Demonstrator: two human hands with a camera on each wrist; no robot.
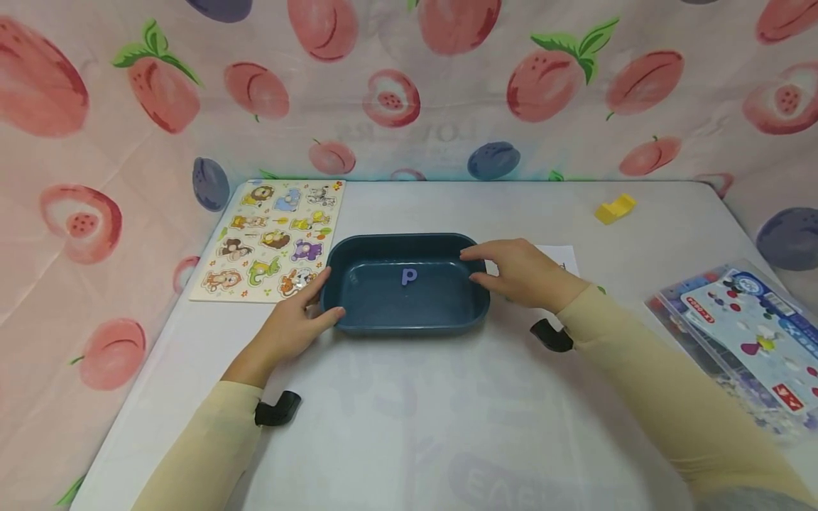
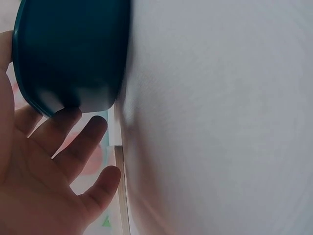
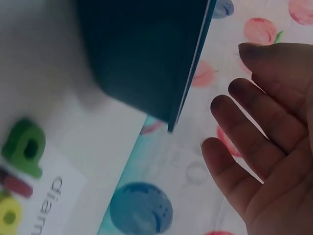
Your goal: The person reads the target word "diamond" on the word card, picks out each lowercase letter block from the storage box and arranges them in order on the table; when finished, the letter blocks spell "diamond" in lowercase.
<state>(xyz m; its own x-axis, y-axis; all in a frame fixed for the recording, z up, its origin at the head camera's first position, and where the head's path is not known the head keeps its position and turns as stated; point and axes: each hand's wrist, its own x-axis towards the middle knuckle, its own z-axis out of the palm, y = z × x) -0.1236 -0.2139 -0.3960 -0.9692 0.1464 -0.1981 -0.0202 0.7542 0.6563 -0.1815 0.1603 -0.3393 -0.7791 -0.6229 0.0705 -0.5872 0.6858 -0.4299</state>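
Observation:
A dark teal tray (image 1: pixel 409 329) sits on the white table, with a purple letter p (image 1: pixel 409 276) inside it. My left hand (image 1: pixel 292 323) rests at the tray's left end, thumb at the front corner. In the left wrist view, the spread fingers of that hand (image 2: pixel 54 171) touch the outer wall, the lower ones free. My right hand (image 1: pixel 520 270) hovers over the tray's right rim, thumb and index finger apart. The right wrist view shows this hand (image 3: pixel 279 161) beside the tray (image 3: pixel 146 63) with nothing in its fingers.
An animal puzzle board (image 1: pixel 268 241) lies at the back left. Right of the tray is a printed white card (image 3: pixel 58 196), near a green letter (image 3: pixel 24 147) and a yellow piece (image 3: pixel 9 214). A yellow block (image 1: pixel 615 209) and a plastic case (image 1: pixel 748 333) lie farther right.

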